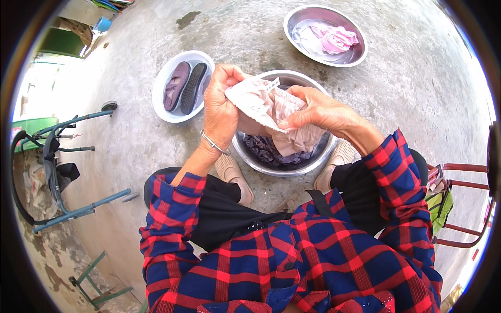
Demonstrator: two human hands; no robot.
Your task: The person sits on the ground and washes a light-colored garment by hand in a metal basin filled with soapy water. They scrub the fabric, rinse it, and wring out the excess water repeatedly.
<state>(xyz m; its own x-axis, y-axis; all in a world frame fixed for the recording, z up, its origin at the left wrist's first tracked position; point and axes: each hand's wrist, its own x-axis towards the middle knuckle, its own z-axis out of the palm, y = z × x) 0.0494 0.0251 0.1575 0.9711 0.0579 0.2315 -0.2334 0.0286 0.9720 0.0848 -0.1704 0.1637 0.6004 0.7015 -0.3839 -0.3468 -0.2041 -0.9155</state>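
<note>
Both my hands grip a pale beige-pink garment (263,107) with a gathered, elastic-looking edge and a small white tag. My left hand (222,104) pinches its left side, with a silver bangle on the wrist. My right hand (321,112) is closed on the right side, thumb on top of the bunched fabric. The garment hangs over a metal basin (327,151) on the floor between my feet. Dark patterned cloth (276,151) lies in that basin, partly hidden under the garment.
A white basin (158,88) with a pair of purple, dark-soled shoes (177,86) stands at the far left. Farther off on the right, another metal basin (362,55) holds pink cloth (336,40). A blue metal frame (83,208) is at left, a red-framed chair (467,167) at right.
</note>
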